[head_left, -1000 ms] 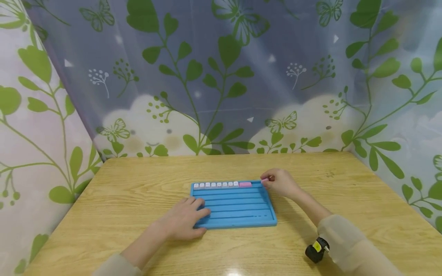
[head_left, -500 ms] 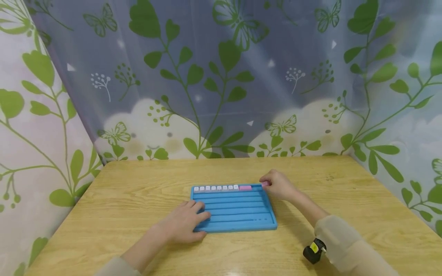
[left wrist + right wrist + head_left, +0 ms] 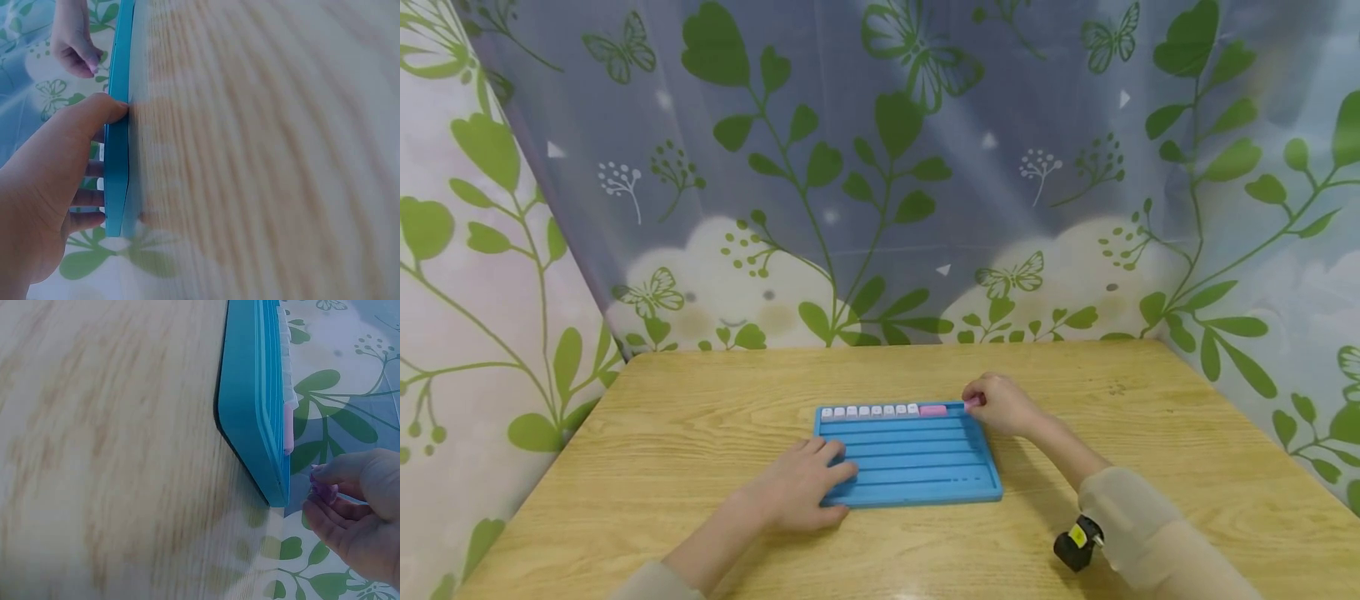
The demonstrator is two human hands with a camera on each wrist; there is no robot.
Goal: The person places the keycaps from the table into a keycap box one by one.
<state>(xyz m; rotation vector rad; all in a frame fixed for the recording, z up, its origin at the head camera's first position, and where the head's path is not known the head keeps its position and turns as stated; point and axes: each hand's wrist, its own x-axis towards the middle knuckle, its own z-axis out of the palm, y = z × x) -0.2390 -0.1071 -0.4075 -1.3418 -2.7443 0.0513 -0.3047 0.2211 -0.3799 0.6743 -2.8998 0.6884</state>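
Note:
A blue ridged keyboard tray (image 3: 913, 457) lies on the wooden table. Along its far row sit several white keycaps (image 3: 876, 411), followed by a wide pink keycap (image 3: 932, 411). Over the tray's far right corner my right hand (image 3: 1009, 407) pinches another pink keycap (image 3: 324, 489) between thumb and fingers, part of it covered by them. My left hand (image 3: 801, 487) rests on the tray's left end with fingers spread. In the left wrist view, the thumb touches the front edge of the tray.
The wooden table (image 3: 700, 392) reaches back to a patterned curtain (image 3: 880, 208), with similar fabric on both sides. A black device with a yellow patch (image 3: 1077, 543) sits by the right sleeve (image 3: 1150, 525).
My right hand, with the pink keycap, has shifted slightly left over the tray's far right corner. The left hand stays in place; the head view has tilted a little upward.

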